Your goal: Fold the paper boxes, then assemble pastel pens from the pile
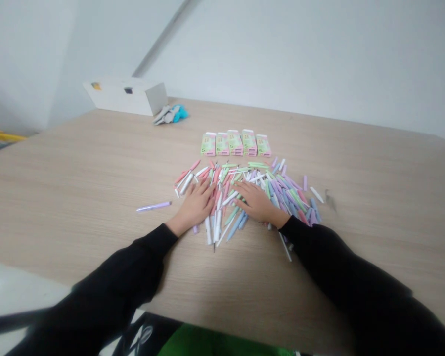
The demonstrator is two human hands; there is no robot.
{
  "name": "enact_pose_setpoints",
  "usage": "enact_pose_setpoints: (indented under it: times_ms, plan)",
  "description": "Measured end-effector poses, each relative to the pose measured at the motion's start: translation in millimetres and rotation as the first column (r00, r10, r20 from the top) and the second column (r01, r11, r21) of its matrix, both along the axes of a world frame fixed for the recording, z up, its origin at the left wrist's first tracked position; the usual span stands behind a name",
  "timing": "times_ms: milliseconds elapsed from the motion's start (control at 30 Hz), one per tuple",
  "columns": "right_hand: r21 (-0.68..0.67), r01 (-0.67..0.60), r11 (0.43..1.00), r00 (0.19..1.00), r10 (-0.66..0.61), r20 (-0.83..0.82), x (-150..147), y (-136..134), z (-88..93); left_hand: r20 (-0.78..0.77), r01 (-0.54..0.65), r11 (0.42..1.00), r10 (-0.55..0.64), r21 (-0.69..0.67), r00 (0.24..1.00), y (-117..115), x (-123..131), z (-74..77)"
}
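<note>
1. while your left hand lies palm down, fingers extended, on the pile of pens, your right hand rests there too, fingers outstretched.
2. whether either palm hides a gripped pen, i can't tell.
3. the pile spreads between and around your hands on the table.
4. left of your left hand, one purple pen lies apart.
5. beyond the pile sits a row of small green-and-pink boxes.
6. farther back, left, a grey-and-blue bundle lies beside a white box.

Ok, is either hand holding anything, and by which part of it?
Nothing is visibly held: the left hand and right hand lie palm-down on the loose pens, neither closed around one. What's under the palms can't be seen.
</note>
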State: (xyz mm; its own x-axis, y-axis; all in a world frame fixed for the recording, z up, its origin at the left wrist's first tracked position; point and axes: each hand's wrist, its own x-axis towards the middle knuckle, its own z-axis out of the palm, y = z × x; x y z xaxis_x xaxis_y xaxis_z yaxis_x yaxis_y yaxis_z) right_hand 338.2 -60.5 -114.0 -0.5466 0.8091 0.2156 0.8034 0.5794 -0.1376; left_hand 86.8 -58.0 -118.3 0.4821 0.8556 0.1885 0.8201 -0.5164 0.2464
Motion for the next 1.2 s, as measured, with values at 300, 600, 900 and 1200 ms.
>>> enact_pose_setpoints:
  times_ms: [300, 600, 900, 1200]
  plan:
    - [-0.023, 0.015, 1.0, 1.0, -0.015, 0.012, 2.7, -7.7, 0.1, -0.051, 0.05, 0.999, -0.049, 0.018, 0.997, 5.8, -4.7, -9.2]
    - [-0.195, -0.068, 0.979, 0.981, 0.03, -0.19, 20.1, 2.1, 2.4, 0.026, 0.049, 0.998, -0.05, 0.032, 0.998, 7.3, -4.9, -11.8]
    - [-0.123, 0.02, 0.992, 0.889, -0.074, -0.453, 13.3, 5.4, 29.6, 0.257, 0.029, 0.972, -0.09, 0.232, 0.962, 22.7, -2.2, 3.3]
    - [-0.172, -0.009, 0.985, 1.0, 0.013, 0.021, -24.0, 85.9, 53.3, 0.245, 0.069, 0.976, -0.12, 0.206, 0.962, 26.9, -12.6, -15.1]
